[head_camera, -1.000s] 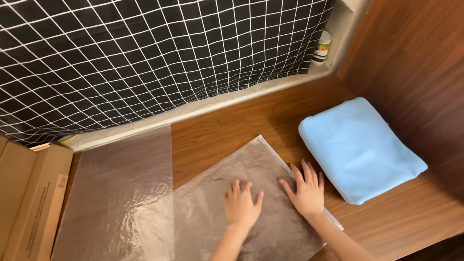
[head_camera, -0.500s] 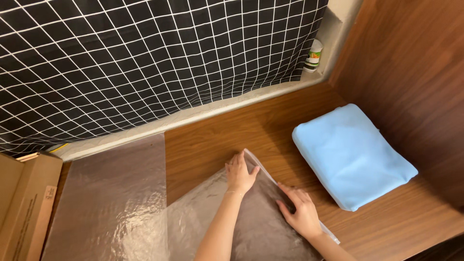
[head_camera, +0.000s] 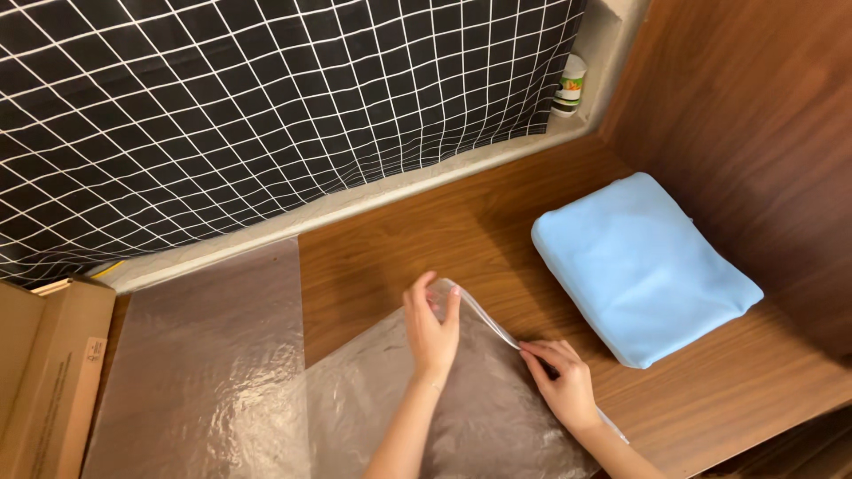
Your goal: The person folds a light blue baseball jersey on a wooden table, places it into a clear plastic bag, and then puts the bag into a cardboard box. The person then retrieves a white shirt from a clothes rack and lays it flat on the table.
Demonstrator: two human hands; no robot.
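Left hand (head_camera: 432, 326) is pinching the far corner of the clear plastic bag (head_camera: 426, 408), thumb and fingers closing on the film and lifting it slightly off the table (head_camera: 461, 222). Right hand (head_camera: 561, 381) is curling its fingers together over the bag's right edge, fingertips gripping the white sealing strip (head_camera: 488, 318) running between the two hands. Both forearms are running out of the near edge of the view. The bag's near part is cut off, and whether it is holding anything is hard to tell. The bag is looking crinkled and glossy, lying near-centre and overlapping a second plastic sheet (head_camera: 209, 355) at left. A folded blue towel (head_camera: 639, 266) is sitting just right. A cardboard box (head_camera: 44, 372) is lying far left.
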